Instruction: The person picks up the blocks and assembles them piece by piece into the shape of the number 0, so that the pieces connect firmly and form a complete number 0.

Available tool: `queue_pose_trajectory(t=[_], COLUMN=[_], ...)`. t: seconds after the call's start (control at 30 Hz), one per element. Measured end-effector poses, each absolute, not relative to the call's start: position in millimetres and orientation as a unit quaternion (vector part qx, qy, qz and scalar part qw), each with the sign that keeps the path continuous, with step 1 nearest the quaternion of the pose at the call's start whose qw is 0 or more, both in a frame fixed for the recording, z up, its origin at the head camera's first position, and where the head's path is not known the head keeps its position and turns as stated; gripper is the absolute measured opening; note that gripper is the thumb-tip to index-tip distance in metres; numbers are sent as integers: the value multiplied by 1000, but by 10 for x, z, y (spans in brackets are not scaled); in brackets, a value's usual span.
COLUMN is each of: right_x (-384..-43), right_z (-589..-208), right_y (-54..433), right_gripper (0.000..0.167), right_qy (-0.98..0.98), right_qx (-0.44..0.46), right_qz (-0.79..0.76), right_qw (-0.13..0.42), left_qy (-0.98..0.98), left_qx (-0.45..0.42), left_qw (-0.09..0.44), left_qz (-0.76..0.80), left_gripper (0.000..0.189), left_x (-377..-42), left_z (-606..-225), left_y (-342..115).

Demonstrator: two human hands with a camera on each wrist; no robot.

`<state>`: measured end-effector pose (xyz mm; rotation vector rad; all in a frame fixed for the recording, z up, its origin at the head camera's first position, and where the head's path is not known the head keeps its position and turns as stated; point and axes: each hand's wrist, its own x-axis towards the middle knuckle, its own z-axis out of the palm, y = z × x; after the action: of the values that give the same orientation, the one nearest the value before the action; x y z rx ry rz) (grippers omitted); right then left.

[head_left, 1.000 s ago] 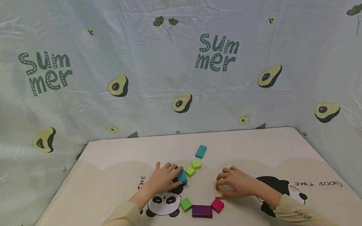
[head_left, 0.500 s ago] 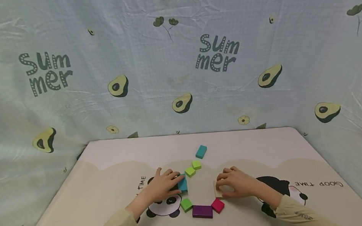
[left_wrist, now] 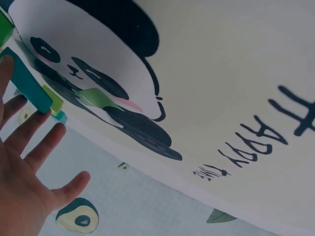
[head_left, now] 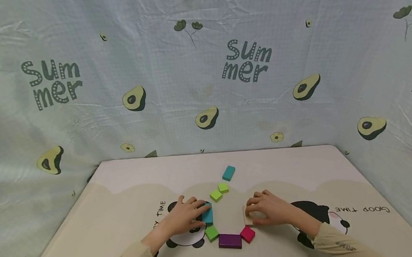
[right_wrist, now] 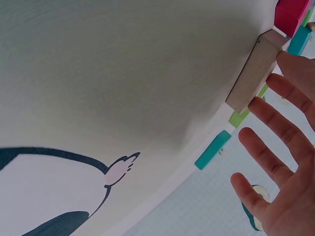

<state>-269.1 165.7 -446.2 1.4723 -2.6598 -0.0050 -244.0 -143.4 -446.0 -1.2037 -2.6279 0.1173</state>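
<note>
My left hand (head_left: 186, 215) pinches a teal block (head_left: 208, 214) between thumb and fingers, on the table. Just below that block lies a green block (head_left: 212, 234), touching or almost touching it. In the left wrist view the teal block (left_wrist: 28, 86) is at the left edge, with the little finger stretched away from it. A plain wooden block (head_left: 247, 218) is held by my right hand (head_left: 268, 208), which covers much of it. The right wrist view shows the wooden block (right_wrist: 256, 73) against the thumb and nearest fingers; the others are spread off it.
A purple block (head_left: 229, 241) and a magenta block (head_left: 247, 234) lie nearer me, between the hands. Two lime blocks (head_left: 216, 195) sit farther back, and another teal block (head_left: 229, 173) beyond them. A printed curtain (head_left: 165, 64) hangs behind the table.
My left hand has drawn the teal block toward me, from beside the lime blocks down to the green block. The right hand and its wooden block stay in place.
</note>
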Motion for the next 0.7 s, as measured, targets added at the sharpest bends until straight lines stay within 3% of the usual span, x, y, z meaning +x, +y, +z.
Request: queue_pose_trajectory(t=[0.7], right_x=[-2686], right_z=[-4454], right_y=[1649], right_gripper=[24], right_qy=[-883], right_qx=[469], right_qz=[-8], right_qw=[32], left_qy=[-904], left_qx=[-413], left_qw=[102], left_qz=[37], left_gripper=[47], left_x=[-2449], left_z=[-4513], left_y=[-1408])
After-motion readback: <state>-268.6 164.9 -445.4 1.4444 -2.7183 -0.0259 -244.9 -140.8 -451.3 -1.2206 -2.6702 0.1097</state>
